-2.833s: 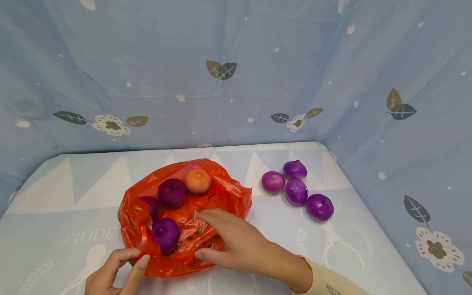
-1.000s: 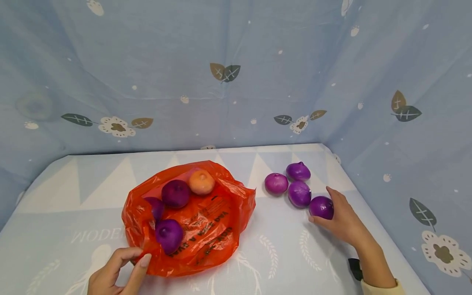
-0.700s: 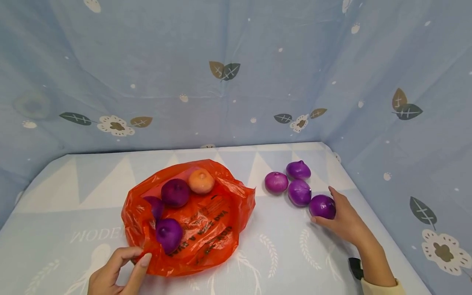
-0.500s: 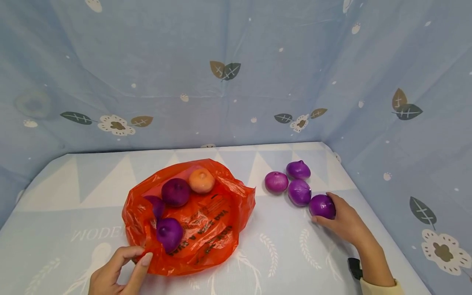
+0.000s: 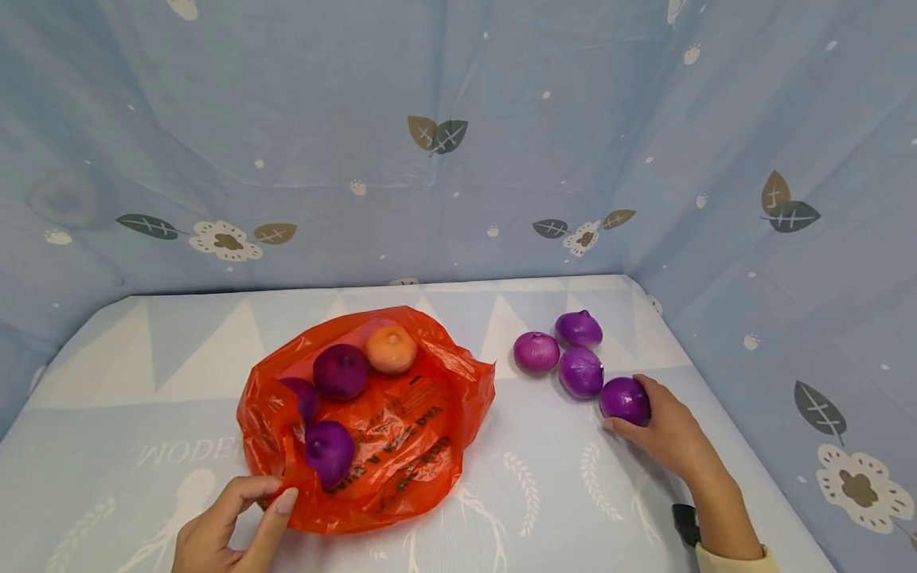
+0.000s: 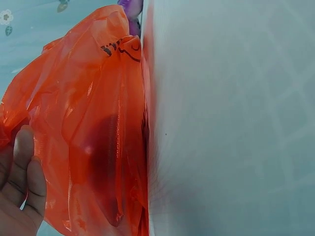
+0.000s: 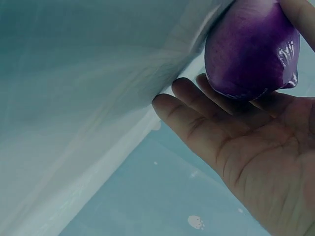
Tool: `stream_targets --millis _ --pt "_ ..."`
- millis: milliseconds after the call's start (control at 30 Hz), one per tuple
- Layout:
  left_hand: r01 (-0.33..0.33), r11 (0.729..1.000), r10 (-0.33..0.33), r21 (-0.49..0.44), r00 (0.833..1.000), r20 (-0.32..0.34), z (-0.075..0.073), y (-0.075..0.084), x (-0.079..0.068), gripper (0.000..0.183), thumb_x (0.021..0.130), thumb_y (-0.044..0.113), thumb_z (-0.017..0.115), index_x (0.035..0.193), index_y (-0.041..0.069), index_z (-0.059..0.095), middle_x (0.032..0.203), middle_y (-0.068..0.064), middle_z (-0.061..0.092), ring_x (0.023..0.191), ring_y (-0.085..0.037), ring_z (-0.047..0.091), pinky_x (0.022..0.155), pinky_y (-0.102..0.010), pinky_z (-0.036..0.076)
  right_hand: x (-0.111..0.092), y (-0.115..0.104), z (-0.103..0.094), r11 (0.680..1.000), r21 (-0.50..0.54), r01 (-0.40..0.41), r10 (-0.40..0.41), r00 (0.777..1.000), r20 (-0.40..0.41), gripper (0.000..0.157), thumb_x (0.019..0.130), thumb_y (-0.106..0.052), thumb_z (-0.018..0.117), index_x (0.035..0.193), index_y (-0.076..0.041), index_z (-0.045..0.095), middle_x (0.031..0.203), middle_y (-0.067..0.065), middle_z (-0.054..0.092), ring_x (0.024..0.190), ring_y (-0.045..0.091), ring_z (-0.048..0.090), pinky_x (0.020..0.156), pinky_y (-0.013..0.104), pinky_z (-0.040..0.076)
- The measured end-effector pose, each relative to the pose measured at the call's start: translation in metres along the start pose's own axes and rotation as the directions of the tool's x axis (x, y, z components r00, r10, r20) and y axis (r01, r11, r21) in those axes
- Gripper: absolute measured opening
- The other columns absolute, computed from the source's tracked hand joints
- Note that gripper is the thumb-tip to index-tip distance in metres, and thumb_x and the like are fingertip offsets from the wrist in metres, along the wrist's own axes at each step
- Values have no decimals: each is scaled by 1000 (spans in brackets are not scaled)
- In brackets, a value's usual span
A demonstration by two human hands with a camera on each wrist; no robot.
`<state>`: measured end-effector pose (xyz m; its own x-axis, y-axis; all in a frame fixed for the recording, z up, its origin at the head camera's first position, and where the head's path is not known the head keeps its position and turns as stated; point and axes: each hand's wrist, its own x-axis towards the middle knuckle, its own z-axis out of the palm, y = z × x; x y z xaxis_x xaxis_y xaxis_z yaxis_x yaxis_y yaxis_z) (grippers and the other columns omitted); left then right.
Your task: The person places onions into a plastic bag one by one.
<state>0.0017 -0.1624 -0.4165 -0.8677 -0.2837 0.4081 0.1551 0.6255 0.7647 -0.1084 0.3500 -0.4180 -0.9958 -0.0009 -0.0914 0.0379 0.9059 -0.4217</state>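
A red plastic bag lies with its mouth spread wide. Inside are several purple onions and an orange, onion-shaped one. My left hand pinches the bag's near left rim between thumb and forefinger; the left wrist view shows the bag's side with a dark round shape through the film. On the right, my right hand holds a glossy purple onion at the table, thumb on the near side and forefinger at the far side. In the right wrist view the other fingers extend beneath this onion.
Three more purple onions sit close together just behind and left of the right hand. Bare patterned tablecloth lies between bag and onions. A blue curtain hangs behind the table and along its right side.
My right hand has gone from over the bag to the nearest loose onion on the right, and its fingers have closed in around it. The left hand keeps its pinch on the rim.
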Motion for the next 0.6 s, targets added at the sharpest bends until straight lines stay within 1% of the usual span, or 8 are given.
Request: stream_targets --millis 333,600 --pt "-18 1000 18 -8 1000 -7 -1 -1 0 31 75 -13 85 90 7 68 72 12 64 69 6 56 76 -5 46 -1 -1 2 1000 -14 2 -2 1000 -16 107 86 -49 85 150 18 32 145 44 43 131 61 46 105 72 39" --pt "-29 1000 29 -11 1000 -12 -1 -1 0 31 75 -14 85 90 7 68 73 12 64 71 9 57 78 -5 46 -2 -2 1 999 -47 -23 23 1000 -3 109 85 -55 83 152 14 32 144 42 45 129 61 47 102 73 41"
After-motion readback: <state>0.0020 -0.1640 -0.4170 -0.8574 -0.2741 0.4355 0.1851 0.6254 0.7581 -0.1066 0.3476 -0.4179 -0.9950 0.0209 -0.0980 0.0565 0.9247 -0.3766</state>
